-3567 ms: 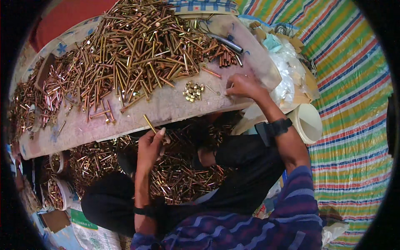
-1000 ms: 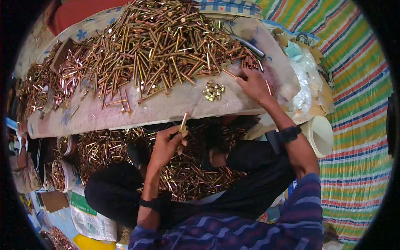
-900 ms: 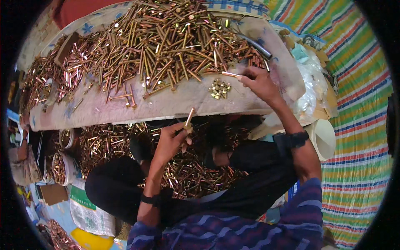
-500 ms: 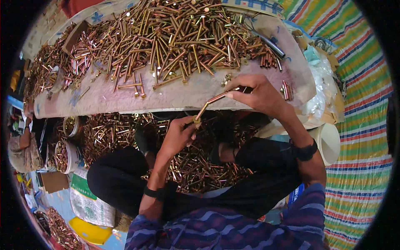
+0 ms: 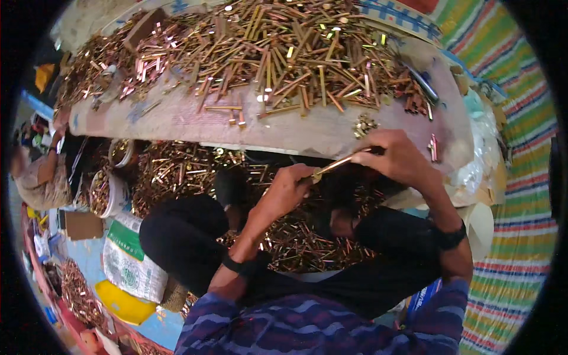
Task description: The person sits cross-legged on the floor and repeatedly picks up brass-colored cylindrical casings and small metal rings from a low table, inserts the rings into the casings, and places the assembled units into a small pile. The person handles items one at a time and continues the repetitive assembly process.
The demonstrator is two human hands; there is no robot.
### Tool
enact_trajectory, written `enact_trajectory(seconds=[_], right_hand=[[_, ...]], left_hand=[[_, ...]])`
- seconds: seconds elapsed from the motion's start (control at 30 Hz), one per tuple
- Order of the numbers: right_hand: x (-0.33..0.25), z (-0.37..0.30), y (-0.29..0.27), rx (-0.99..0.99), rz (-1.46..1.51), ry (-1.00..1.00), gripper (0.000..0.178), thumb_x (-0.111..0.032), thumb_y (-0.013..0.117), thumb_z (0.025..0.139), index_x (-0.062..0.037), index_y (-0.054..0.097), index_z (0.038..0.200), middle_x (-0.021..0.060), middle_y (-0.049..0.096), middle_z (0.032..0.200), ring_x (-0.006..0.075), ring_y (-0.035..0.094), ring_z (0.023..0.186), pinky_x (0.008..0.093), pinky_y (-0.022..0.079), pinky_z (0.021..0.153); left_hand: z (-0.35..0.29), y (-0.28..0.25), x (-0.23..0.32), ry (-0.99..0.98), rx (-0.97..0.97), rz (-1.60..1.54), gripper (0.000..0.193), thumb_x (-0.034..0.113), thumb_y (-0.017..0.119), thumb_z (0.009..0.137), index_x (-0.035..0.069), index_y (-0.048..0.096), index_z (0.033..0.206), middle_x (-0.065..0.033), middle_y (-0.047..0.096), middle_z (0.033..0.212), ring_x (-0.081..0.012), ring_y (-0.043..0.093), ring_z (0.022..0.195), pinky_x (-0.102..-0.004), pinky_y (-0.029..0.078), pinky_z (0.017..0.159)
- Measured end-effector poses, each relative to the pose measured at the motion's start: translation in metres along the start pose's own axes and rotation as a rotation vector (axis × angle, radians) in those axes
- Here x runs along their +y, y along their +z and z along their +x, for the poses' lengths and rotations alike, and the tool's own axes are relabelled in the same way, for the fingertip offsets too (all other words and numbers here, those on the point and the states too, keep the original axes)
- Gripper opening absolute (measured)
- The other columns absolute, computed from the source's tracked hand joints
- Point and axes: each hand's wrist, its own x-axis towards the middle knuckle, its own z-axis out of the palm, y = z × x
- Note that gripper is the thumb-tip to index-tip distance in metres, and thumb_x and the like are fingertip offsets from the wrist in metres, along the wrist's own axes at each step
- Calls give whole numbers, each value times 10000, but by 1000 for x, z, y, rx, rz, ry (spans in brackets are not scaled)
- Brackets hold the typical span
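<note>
My left hand [image 5: 285, 192] is closed in a pinch at one end of a long brass-coloured bolt [image 5: 341, 163], where a small gold disc like a washer [image 5: 318, 176] shows by the fingertips. The bolt slopes up to my right hand [image 5: 395, 158], whose thumb and fingers grip its other end. Both hands are just off the near edge of a worktable [image 5: 183, 124], above my lap. Close to my right hand lies a small heap of nuts [image 5: 364, 125] on the tabletop. Farther back spreads a large pile of similar bolts [image 5: 284, 53].
More bolts [image 5: 307, 248] cover the floor between my legs. At the left are a white bucket [image 5: 116, 196] of metal parts, a printed sack [image 5: 133, 266] and another person's arm [image 5: 50, 163]. A dark metal tube [image 5: 423, 83] lies at the table's right; striped sheeting [image 5: 515, 236] lies beyond.
The view has shifted, so the table and piles appear farther left-to-right displaced. My hands still hold the bolt between them, now closer together, and it lies at a flatter slope.
</note>
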Motion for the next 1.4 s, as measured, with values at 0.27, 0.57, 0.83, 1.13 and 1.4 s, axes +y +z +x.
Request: enact_trajectory(seconds=[0.27,0.57,0.83,1.13,1.4], right_hand=[[1,2,48,-47,-108,134,560,-543,675,884,4,715,768,248,644,721,430,664,717,509,515,673],[34,1,12,58,-23,212,398,-391,633,932,-14,723,842,247,657,757,423,679,791,486,540,760],[138,-21,11,201,-575,199,351,-202,692,866,-118,650,1204,208,644,1002,388,631,991,495,519,834],[153,-24,15,266,-534,66,278,-171,722,838,-102,644,1096,193,633,964,418,648,904,535,511,759],[106,-20,-3,317,-213,246,226,-154,711,822,-36,700,1014,187,709,939,330,706,895,415,551,811]], left_hand=[[-1,3,23,-273,-54,-172,262,71,676,941,-9,691,1190,-51,665,710,-86,547,540,-270,457,503],[-2,2,10,-239,5,-178,194,103,649,971,5,710,1127,-28,646,704,-67,553,556,-244,425,473],[-2,1,9,-303,-4,-216,181,90,640,971,-14,710,1102,-33,623,659,-67,511,496,-255,394,446],[0,2,7,-296,3,-224,189,83,638,968,-15,712,1111,-29,615,655,-64,509,502,-246,392,451],[2,2,3,-309,41,-251,220,78,633,966,-16,708,1150,-24,618,661,-64,520,507,-245,397,455]])
